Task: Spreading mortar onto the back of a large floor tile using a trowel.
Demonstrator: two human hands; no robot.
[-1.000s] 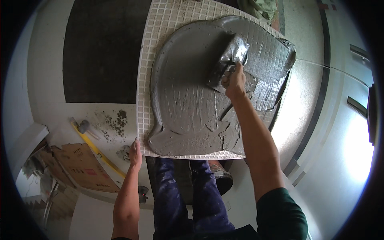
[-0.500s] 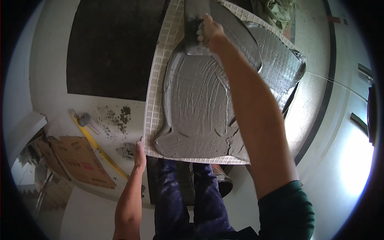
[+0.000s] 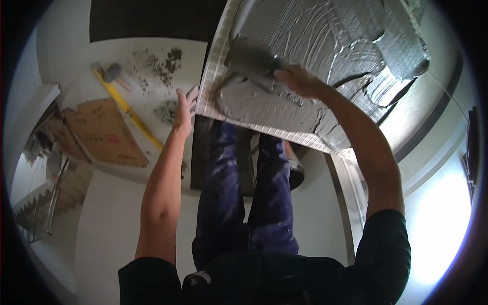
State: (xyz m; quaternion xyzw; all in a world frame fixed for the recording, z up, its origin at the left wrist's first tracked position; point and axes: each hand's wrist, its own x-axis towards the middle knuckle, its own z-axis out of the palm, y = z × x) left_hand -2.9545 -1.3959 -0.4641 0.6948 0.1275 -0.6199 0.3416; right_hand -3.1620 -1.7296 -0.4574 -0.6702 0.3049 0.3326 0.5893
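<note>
A large tile (image 3: 210,91) lies back side up, its pale grid showing along the left and near edges. Wet grey mortar (image 3: 264,105) covers most of it, ridged and shiny on the far part. In my right hand (image 3: 301,81), closed round the handle, a trowel (image 3: 250,57) rests over the mortar near the tile's left side; its blade is blurred. My left hand (image 3: 185,111) is open at the tile's left edge, fingers apart and fingertips at the rim. Whether the palm bears on the edge I cannot tell.
On the floor to the left lie a yellow level (image 3: 124,107), a mallet (image 3: 114,72), a flattened cardboard box (image 3: 107,133) and dark crumbs (image 3: 170,60). A dark slab (image 3: 152,20) lies beyond them. A bucket (image 3: 296,172) stands beside my legs.
My right hand has drawn the trowel from the tile's far end toward me, and its blade has turned. My left hand's fingers now show spread at the edge. The view has shifted.
</note>
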